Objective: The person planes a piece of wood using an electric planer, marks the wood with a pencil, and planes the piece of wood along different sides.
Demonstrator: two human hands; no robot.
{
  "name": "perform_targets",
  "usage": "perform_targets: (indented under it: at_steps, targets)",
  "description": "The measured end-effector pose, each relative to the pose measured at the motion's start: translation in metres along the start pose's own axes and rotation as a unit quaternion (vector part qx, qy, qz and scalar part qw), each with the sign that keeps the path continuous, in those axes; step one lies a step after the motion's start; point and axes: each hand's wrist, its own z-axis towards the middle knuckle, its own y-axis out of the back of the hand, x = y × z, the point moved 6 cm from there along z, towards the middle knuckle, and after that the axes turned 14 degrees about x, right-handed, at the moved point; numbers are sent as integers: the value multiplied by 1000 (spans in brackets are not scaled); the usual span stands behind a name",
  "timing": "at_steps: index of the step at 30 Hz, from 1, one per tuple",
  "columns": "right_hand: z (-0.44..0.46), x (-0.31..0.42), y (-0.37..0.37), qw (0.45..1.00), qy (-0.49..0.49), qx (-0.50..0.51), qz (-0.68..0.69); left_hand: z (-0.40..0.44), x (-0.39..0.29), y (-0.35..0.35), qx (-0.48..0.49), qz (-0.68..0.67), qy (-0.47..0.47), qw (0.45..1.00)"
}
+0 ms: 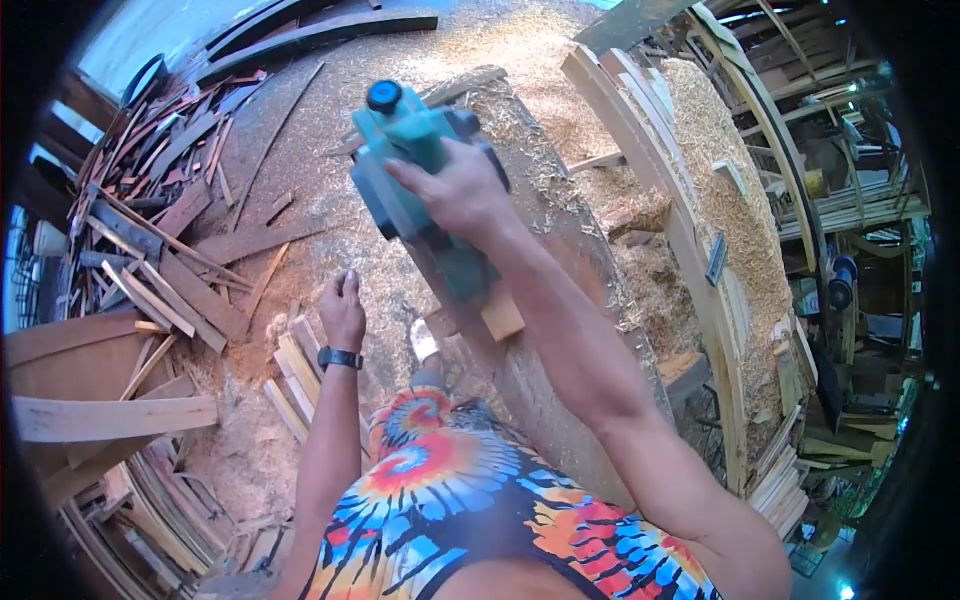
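My right hand [468, 195] is wrapped round the handle of a teal electric planer [415, 130] with a round dark knob at its front. The planer is somewhat blurred and sits over a long wooden board on the bench [560, 400]; its underside is hidden. A small pale wood block [503, 312] lies just behind it, near my right forearm. My left hand [343, 312], with a dark watch on the wrist, hangs free left of the bench. Its fingers are loosely bent, slightly apart, and nothing shows in them.
Curved pale planks [690, 250] stand along the right among heaped shavings [690, 110]. Scrap wood [170, 170] is piled at the left, with a pale board [115, 418] jutting out below it. Dark beams [320, 45] lie at the far end. Short offcuts [295, 375] lie near my left hand.
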Motion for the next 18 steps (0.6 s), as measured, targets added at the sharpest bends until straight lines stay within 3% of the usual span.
perform_targets:
  at_steps: [3,5,7,9,12,18]
  targets:
    - [-84,0,19,993,-51,22,108,-13,-27,-25,32,12,-57,998]
    - [-143,-10,33,988,-116,9,107,-26,-51,-51,66,-13,-105,992]
    - [-207,-29,48,972,-199,-5,123,-46,-79,-78,106,22,-83,991]
    - [-267,-41,59,970,-195,-32,138,-68,-107,-102,148,90,-66,983]
    - [-345,-64,72,966,-208,-73,133,-95,-129,-134,31,253,-141,957]
    - [-448,-108,92,955,-233,-147,110,-104,-139,-162,55,284,-33,957]
